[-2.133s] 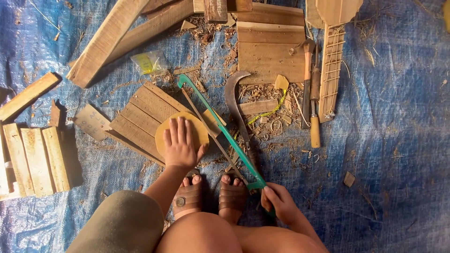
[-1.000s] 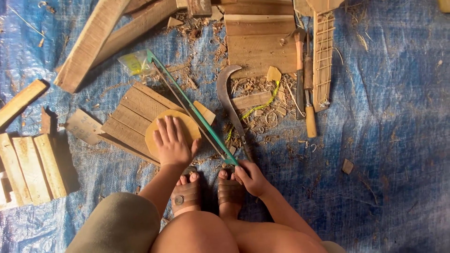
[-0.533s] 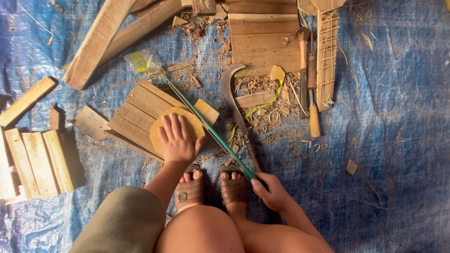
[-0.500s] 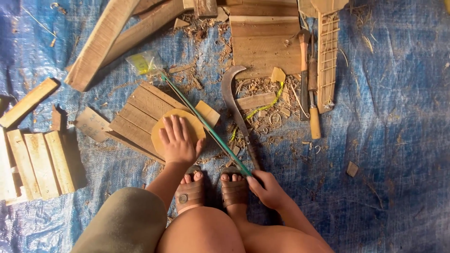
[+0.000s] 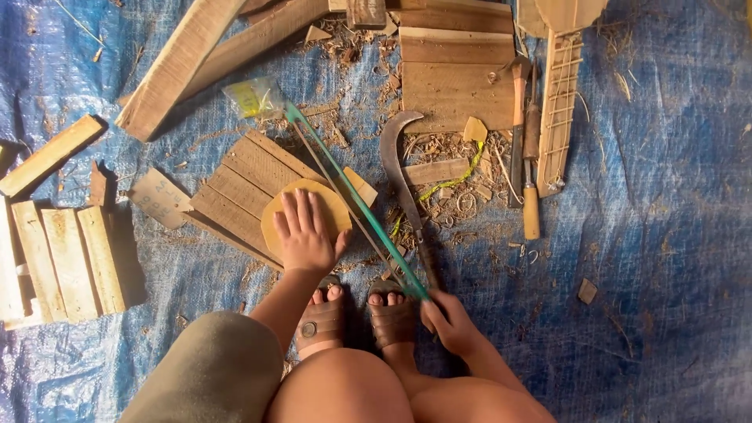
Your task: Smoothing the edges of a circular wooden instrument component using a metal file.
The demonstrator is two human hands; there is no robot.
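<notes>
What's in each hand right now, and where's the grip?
Right hand grips the green-framed saw by its handle end. Left hand lies flat on the round wooden piece, holding nothing.

Round tan wooden disc (image 5: pixel 333 210) flat on slatted board, green-framed saw (image 5: pixel 356 204) lying diagonally across its right edge

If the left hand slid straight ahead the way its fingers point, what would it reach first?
Probably the slatted wooden panel past the round disc that the left hand presses; the green saw frame passes just to the right.
</notes>
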